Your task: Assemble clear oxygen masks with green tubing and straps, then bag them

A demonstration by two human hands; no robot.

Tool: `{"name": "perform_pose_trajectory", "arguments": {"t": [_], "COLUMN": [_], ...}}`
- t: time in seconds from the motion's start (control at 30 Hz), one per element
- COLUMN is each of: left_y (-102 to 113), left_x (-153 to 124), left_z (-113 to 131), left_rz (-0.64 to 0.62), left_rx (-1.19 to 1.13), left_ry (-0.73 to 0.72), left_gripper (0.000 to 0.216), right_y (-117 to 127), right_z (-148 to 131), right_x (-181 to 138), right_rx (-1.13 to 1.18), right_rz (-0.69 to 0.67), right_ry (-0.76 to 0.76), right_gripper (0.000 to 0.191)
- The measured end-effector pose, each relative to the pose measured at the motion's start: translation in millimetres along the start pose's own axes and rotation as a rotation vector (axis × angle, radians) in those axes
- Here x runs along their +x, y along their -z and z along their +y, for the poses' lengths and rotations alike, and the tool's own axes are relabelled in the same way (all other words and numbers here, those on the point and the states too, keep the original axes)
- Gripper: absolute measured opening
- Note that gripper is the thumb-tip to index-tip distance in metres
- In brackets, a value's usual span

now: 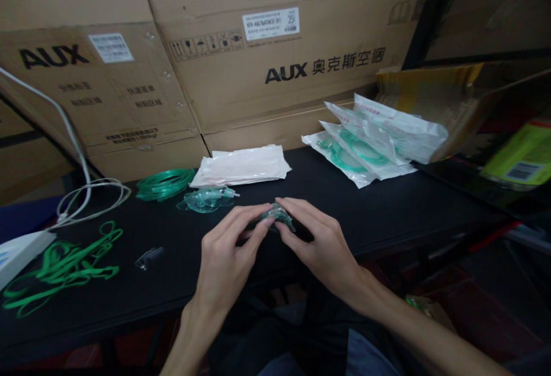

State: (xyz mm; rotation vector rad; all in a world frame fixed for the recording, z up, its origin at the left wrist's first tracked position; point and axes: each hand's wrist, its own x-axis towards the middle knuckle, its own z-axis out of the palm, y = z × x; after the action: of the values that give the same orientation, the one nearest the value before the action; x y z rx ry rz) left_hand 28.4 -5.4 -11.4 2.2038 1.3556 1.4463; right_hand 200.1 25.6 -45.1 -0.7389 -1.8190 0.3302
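My left hand (226,255) and my right hand (316,238) meet over the black table (387,209), and their fingertips pinch a small clear green plastic piece (278,214) between them. Both hands are closed on it, and most of the piece is hidden by the fingers. Just beyond it lies a clear green mask (206,199) next to a coil of green tubing (165,183). A small clear plastic part (148,256) lies left of my left hand.
Green elastic straps (64,267) lie at the left near a white cable (86,192). A stack of empty white bags (241,165) sits at the back, with sealed bags of green tubing (370,143) at the right. Cardboard boxes (279,49) wall the rear.
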Motion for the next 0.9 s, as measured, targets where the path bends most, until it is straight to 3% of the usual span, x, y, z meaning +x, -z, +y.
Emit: {"name": "perform_pose_trajectory", "arguments": {"t": [0.33,0.47,0.6,0.7,0.9], "left_y": [-3,-2,0,0,-1], "left_x": [-6,-4,-3,-4,-3], "left_z": [-5,-5,-5,-4,-2], "left_rz": [0.061,0.125,0.170,0.165,0.149], "left_rx": [-0.008,0.048,0.056,0.078,0.102], "left_ry": [0.032,0.024,0.032,0.003,-0.035], "left_gripper": [0.015,0.013,0.014,0.015,0.013], "right_y": [-6,-3,5,8,9], "right_z": [0,-6,-12,-12,-9], "right_x": [-8,-6,0,2,4], "right_rx": [-0.249,-0.054,0.368,0.529,0.245], "right_rz": [-0.045,-0.046,-0.156,-0.200,-0.180], "right_ry": [0.145,0.105,-0.112,-0.218,-0.003], "right_gripper": [0.048,0.054,0.056,0.059,0.065]}}
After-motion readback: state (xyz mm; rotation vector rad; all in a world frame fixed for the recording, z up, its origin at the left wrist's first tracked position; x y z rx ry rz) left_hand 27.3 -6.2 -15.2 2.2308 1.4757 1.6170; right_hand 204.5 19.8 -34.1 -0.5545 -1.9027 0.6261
